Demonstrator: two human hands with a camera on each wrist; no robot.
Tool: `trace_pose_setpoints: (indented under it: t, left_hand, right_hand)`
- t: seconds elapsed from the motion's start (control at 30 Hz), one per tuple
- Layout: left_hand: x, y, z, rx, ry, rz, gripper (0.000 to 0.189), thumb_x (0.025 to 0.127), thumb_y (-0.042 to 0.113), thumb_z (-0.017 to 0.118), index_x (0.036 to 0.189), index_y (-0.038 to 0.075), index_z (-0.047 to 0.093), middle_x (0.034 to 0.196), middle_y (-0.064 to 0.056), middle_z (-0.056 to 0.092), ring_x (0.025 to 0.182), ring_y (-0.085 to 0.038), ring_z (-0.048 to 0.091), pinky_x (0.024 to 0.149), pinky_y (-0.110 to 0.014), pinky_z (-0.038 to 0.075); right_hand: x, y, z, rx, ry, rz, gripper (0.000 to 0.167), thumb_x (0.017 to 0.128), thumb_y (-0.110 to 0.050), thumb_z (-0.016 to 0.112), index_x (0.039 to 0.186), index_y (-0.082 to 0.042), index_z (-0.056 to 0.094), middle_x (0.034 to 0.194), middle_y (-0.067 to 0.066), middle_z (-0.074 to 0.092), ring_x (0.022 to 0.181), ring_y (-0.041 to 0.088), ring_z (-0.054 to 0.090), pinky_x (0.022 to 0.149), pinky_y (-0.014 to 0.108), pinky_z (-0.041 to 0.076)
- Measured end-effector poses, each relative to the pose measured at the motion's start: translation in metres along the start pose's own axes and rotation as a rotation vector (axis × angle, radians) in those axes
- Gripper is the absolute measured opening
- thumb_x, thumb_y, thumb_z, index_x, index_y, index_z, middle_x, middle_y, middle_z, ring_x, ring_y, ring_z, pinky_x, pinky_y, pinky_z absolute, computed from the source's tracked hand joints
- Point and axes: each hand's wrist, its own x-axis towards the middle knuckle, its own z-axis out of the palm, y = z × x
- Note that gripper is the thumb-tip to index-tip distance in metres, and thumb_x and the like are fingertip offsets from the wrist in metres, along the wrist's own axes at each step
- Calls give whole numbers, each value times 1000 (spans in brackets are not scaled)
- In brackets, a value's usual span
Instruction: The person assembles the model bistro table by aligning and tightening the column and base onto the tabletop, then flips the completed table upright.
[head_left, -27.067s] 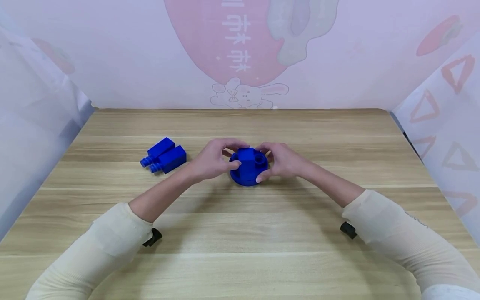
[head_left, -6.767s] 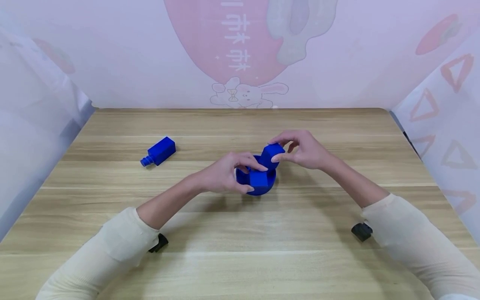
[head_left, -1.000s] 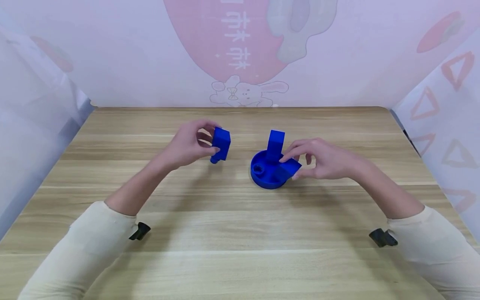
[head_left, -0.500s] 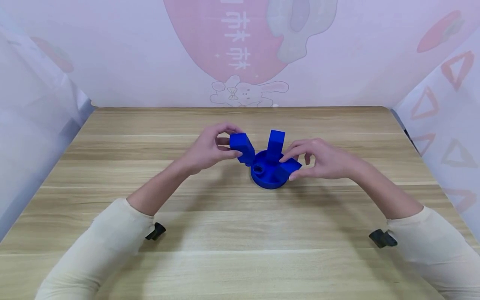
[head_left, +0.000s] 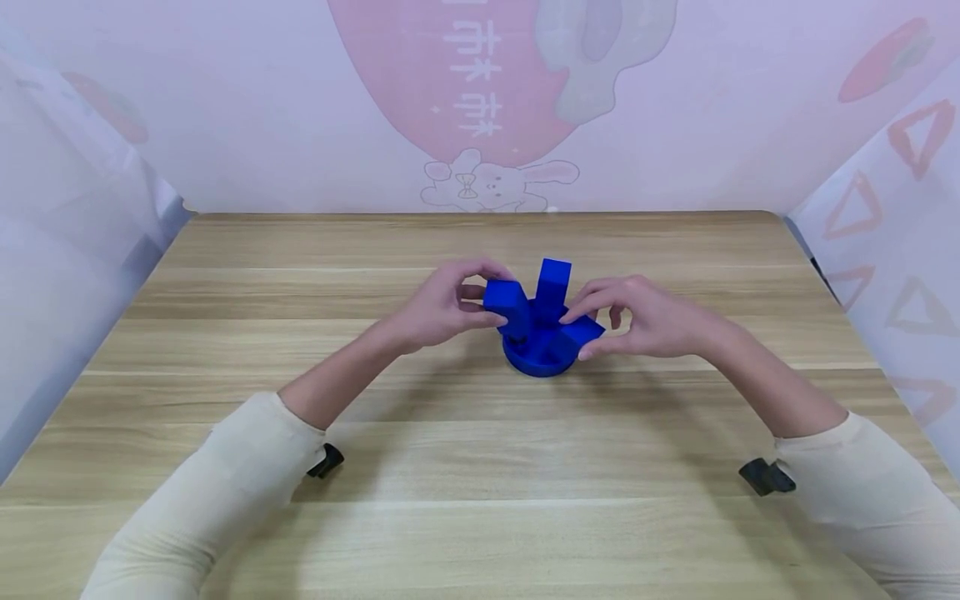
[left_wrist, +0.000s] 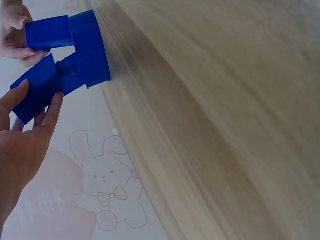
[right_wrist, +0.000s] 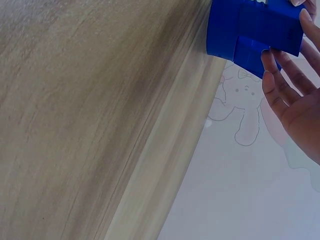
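Note:
A round, shallow blue base [head_left: 536, 367] sits on the table in the head view. My left hand [head_left: 435, 315] pinches a blue rectangular block [head_left: 504, 297] between thumb and fingers, tilted over the left side of the base. Its threaded neck [left_wrist: 67, 66] shows in the left wrist view, pointing into the base. My right hand [head_left: 637, 315] holds a second blue block [head_left: 583, 335] that rises from the right side of the base, thumb in front and fingers behind. A third blue block [head_left: 553, 279] stands at the back of the base, touched by neither hand.
The wooden table [head_left: 465, 500] runs back to a pale printed wall [head_left: 285, 125] with a rabbit drawing. Dark wrist-worn devices [head_left: 765, 477] show below both cream sleeves [head_left: 217, 492].
My left hand has carried its block rightward to the base, and the block's neck now covers the socket seen earlier. The right hand has stayed in place on its block.

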Motion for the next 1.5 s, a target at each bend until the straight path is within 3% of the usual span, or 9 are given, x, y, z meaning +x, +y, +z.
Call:
trace_pose_setpoints:
  t: [0.17, 0.33, 0.5, 0.63, 0.73, 0.83, 1.03, 1.33, 1.5]
  left_hand:
    - [3, -3, 3, 138, -46, 51, 45, 89, -12, 72, 133, -7, 61, 134, -22, 62, 119, -38, 67, 97, -41, 58]
    - [5, -2, 6, 231, -24, 74, 51, 87, -5, 79, 136, -7, 61, 135, -23, 63, 117, -36, 67, 97, -41, 58]
    - [6, 0, 13, 215, 65, -26, 60, 85, 9, 87, 136, -3, 59, 133, -21, 62, 114, -33, 67, 97, -38, 58]
    - [5, 1, 19, 135, 144, -109, 56, 83, 10, 88, 127, -2, 56, 124, -16, 60, 111, -32, 68, 95, -37, 59]
    - [6, 3, 22, 94, 175, -125, 52, 82, 7, 89, 120, -3, 55, 118, -16, 59, 108, -32, 69, 92, -37, 60]
    - [7, 4, 23, 130, 184, -108, 50, 80, 6, 90, 117, -4, 58, 116, -16, 62, 106, -31, 70, 91, -36, 60]
    - [10, 6, 22, 217, 127, -45, 56, 80, 6, 90, 128, -6, 65, 120, -18, 68, 105, -31, 69, 91, -35, 60]
    - [10, 3, 11, 156, 1, -29, 45, 93, -5, 72, 136, -3, 59, 134, -18, 64, 117, -32, 65, 100, -42, 56]
    - [10, 0, 6, 157, -51, -14, 45, 94, -9, 66, 138, -1, 61, 140, -16, 62, 122, -31, 61, 105, -43, 53]
  right_hand:
    - [0, 0, 0, 3, 2, 1, 33, 87, -16, 86, 118, -11, 78, 117, 3, 72, 97, 17, 62, 70, 32, 56]
    - [0, -1, 0, 4, 8, -8, 33, 87, -17, 85, 118, -11, 78, 117, 2, 72, 97, 16, 63, 70, 32, 56]
    - [0, 0, 0, 7, 13, -12, 33, 87, -17, 85, 118, -11, 77, 117, 2, 72, 98, 16, 63, 70, 32, 56]
    - [0, 1, 1, 2, 17, -9, 33, 87, -17, 85, 119, -11, 78, 116, 2, 72, 97, 15, 63, 70, 32, 56]
    - [-1, 2, 1, 3, 20, -11, 33, 87, -17, 85, 119, -11, 78, 116, 1, 72, 97, 15, 63, 70, 31, 56]
    - [-1, 3, 2, 9, 25, -17, 33, 86, -16, 86, 119, -11, 78, 116, 2, 72, 97, 15, 63, 70, 31, 56]
    - [-1, 3, 2, 15, 33, -32, 34, 86, -14, 86, 118, -10, 78, 116, 2, 72, 96, 16, 63, 70, 31, 55]
    - [-2, 3, 3, 18, 29, -13, 34, 87, -15, 85, 119, -10, 77, 117, 3, 72, 99, 17, 62, 71, 31, 56]
    - [-2, 3, 3, 19, 29, -13, 34, 87, -15, 85, 119, -10, 77, 116, 2, 72, 97, 16, 62, 71, 31, 55]
